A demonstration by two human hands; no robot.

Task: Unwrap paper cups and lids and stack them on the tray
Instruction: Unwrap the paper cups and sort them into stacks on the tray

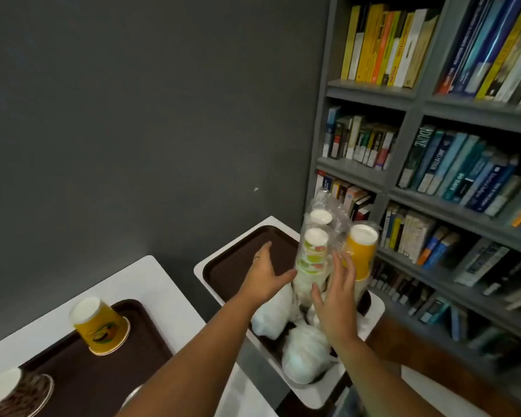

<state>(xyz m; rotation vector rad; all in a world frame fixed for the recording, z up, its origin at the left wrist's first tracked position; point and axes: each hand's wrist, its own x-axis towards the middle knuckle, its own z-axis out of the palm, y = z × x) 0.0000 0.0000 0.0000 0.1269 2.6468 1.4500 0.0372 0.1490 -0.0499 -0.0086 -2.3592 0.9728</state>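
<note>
Both arms reach forward and to the right over the far tray [223,266]. The left hand [263,273] is spread, palm down, its fingers straight and its thumb stretched toward the wrapped stack of green-and-white cups [312,260], touching or almost touching its plastic; it grasps nothing. The right hand [336,296] is raised with straight, fanned fingers beside the same stack, its fingertips [339,258] at the clear wrap; whether they touch it cannot be told, and it too is released.

The green-and-white stack stands upside down near the tray's right edge, another wrapped stack [321,216] just behind it. A wrapped stack of yellow cups [362,251] stands at the right edge, behind the right hand. Below the hands, toward the tray's near corner, lie two white bundles in plastic [306,353], probably lids. The tray sits on a white table [373,314] against the bookshelf [415,109].

On the left, a second brown tray [82,383] on another white table [151,284] carries an inverted yellow cup [101,328] near its far edge and a brown patterned cup [15,392] at its near-left edge.
</note>
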